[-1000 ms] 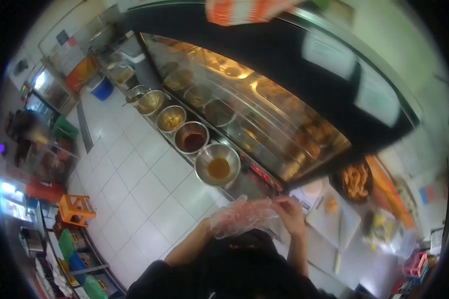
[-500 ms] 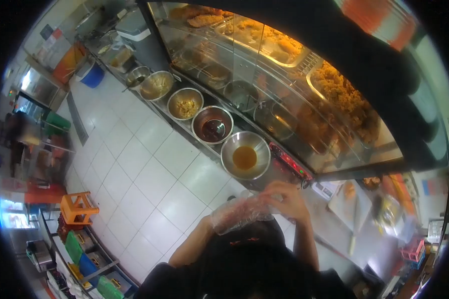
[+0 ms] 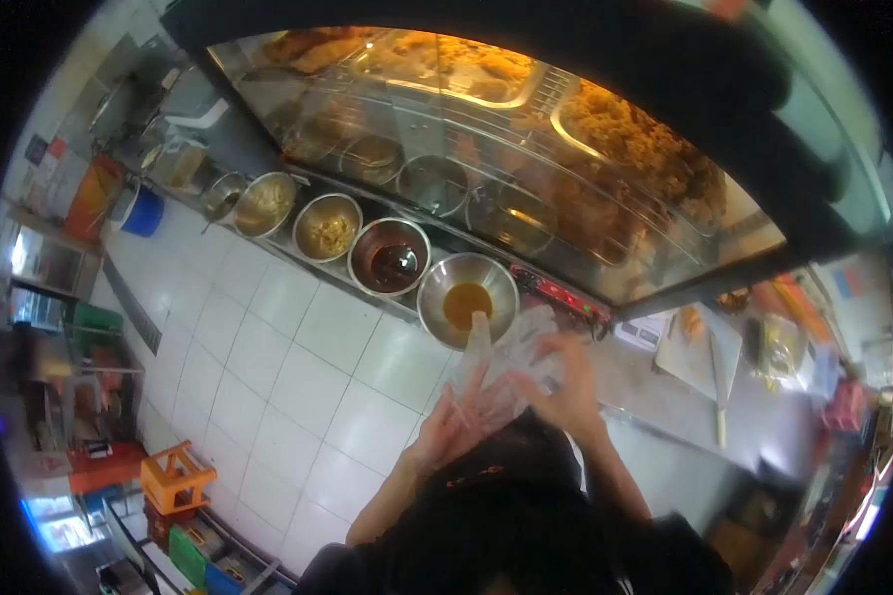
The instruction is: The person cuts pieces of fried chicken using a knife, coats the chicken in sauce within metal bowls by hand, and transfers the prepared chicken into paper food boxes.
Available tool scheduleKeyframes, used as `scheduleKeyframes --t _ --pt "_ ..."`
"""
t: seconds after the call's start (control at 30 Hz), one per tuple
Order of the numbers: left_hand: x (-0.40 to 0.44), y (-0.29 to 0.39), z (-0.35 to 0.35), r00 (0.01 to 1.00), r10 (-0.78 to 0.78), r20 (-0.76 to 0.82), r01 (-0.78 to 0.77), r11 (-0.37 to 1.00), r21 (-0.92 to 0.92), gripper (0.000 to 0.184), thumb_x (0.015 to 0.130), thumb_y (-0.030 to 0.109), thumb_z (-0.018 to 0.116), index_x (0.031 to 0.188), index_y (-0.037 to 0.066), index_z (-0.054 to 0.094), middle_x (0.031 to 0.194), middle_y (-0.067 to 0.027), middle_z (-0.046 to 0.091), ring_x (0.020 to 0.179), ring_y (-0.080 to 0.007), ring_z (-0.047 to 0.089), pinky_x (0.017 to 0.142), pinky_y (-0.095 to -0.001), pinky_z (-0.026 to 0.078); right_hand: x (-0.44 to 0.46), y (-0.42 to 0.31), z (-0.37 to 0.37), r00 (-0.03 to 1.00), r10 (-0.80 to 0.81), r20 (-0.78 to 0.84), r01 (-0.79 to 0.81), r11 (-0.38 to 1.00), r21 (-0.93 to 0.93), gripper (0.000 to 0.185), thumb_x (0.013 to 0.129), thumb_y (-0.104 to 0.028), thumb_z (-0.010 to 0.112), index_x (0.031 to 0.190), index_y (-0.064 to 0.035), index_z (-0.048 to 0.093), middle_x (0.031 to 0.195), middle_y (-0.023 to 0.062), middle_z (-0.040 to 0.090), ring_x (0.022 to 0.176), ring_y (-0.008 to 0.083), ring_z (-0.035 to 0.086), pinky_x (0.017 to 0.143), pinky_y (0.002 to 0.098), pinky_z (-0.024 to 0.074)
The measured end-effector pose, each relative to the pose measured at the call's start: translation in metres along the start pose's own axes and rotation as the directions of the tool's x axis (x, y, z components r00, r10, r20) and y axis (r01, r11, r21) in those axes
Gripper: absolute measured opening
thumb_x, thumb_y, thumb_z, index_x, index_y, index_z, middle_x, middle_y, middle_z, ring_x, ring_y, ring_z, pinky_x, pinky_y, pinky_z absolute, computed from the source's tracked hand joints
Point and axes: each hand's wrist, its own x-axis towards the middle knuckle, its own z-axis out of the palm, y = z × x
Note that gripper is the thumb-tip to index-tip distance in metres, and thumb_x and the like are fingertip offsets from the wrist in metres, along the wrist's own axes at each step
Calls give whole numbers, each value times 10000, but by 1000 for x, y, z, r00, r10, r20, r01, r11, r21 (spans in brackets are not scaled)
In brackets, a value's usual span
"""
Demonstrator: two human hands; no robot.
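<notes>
Thin clear plastic, with finger-like flaps like a disposable glove [image 3: 511, 362], is crumpled around and between my hands. My left hand [image 3: 456, 421] lies within or behind the film, its fingers stretched upward and partly blurred. From the right, my right hand [image 3: 566, 382] pinches the glove with its fingertips. Just beyond the plastic is a steel bowl [image 3: 501, 288] holding amber liquid. One flap of the glove overlaps the bowl's near rim in view; I cannot tell whether it touches.
A bowl of dark sauce [image 3: 372, 263] and several other bowls line the counter to the left. Behind stands a lit glass display case [image 3: 446, 149] with fried food. On the right counter are a white cutting board [image 3: 680, 362], a knife [image 3: 720, 397] and a white scale [image 3: 640, 332].
My left hand has tilted upward, and the plastic has spread from a bunched roll into loose flaps nearer the bowl. My right hand has moved slightly lower. The view has shifted.
</notes>
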Motion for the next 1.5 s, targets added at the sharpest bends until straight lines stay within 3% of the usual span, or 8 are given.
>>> scheduleKeyframes --t 0.3,0.4,0.63,0.73,0.83,1.2,1.3,1.5 --pt "37 -9 24 1000 0 -24 0 1000 7 765 1070 589 275 1649 171 3 1710 -121 70 1557 -323 138 1255 -485 113 -40 12 -8 979 -26 201 15 998 54 151 855 -149 741 932 -63 643 863 103 641 824 314 640 796 419 501" --pt "33 16 53 992 -69 -108 119 811 573 729 1095 493 296 1638 75 48 1706 -147 67 1559 -303 132 1257 -463 116 -36 15 -15 996 64 64 -71 991 113 88 829 -72 712 871 -40 642 815 123 638 775 316 653 738 403 526" --pt "22 37 77 980 -179 -81 190 748 636 738 968 188 673 1565 -5 285 1547 -178 424 1460 -284 386 1189 -392 322 -44 27 -49 950 295 102 -311 920 240 110 814 -58 698 876 -3 626 786 115 649 717 233 672 685 347 543" --pt "44 12 62 937 342 -73 55 61 997 634 840 146 807 1367 6 484 1154 -139 593 982 -202 589 828 -357 528 -47 29 -60 931 357 78 -364 889 278 96 842 -59 680 878 10 623 759 110 650 683 188 652 658 325 530" --pt "68 -16 43 823 555 -121 90 83 992 586 832 162 815 1312 -3 523 1082 -123 612 904 -200 592 823 -354 520 -51 36 -64 915 389 108 -403 863 305 94 866 -60 665 876 20 618 742 110 651 662 164 641 632 315 520" --pt "109 -33 41 933 295 -206 132 252 959 239 874 75 691 1083 -13 616 848 -104 679 698 -175 668 617 -316 522 -43 43 -80 849 527 40 -527 836 156 165 866 -102 728 941 12 634 815 130 661 750 219 659 709 350 525" --pt "122 -45 36 927 341 -157 103 172 980 215 873 72 683 1062 -14 625 855 -108 681 685 -175 674 601 -319 524 -40 40 -83 951 284 -125 -267 954 137 195 904 -124 724 990 25 629 851 162 680 704 271 691 655 372 543" --pt "142 -54 44 912 406 -51 -34 199 980 216 860 38 679 1065 -6 629 887 -116 687 741 -191 692 668 -315 549 -65 91 -53 858 438 267 -466 883 49 233 965 -56 594 1173 47 608 1076 212 688 980 306 714 874 405 558"
